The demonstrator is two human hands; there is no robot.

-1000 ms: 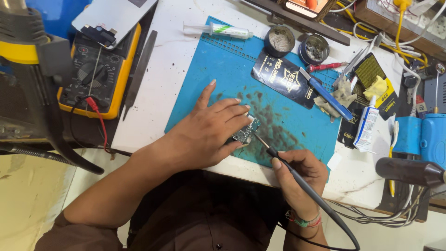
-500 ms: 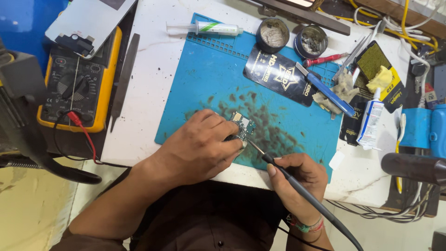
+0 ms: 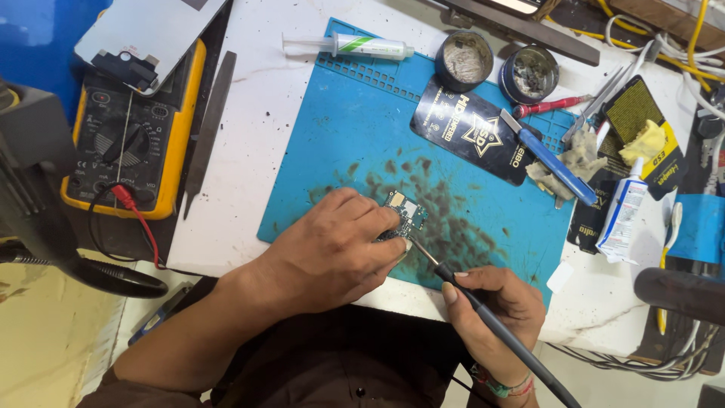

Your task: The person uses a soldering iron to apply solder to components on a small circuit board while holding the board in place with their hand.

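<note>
My left hand [image 3: 336, 249] lies on the blue work mat [image 3: 355, 128] with its fingers closed on a small green circuit board [image 3: 406, 209], pinning it flat. My right hand [image 3: 495, 313] grips a dark soldering iron [image 3: 483, 317] like a pen. The iron's thin metal tip touches the near edge of the board just beside my left fingertips. Dark scorch stains cover the mat around the board.
A yellow multimeter [image 3: 124, 140] with red lead sits far left, a phone screen [image 3: 147, 30] on it. A syringe [image 3: 355, 45], two round tins [image 3: 463, 59], a black card [image 3: 472, 132], a blue-handled tool [image 3: 551, 162], tweezers [image 3: 604, 98], a glue tube [image 3: 623, 215] ring the mat.
My left hand curled its spread fingers in and closed on the board. The iron's tip stays at the board. The camera view shifted, so the bench appears lower and larger.
</note>
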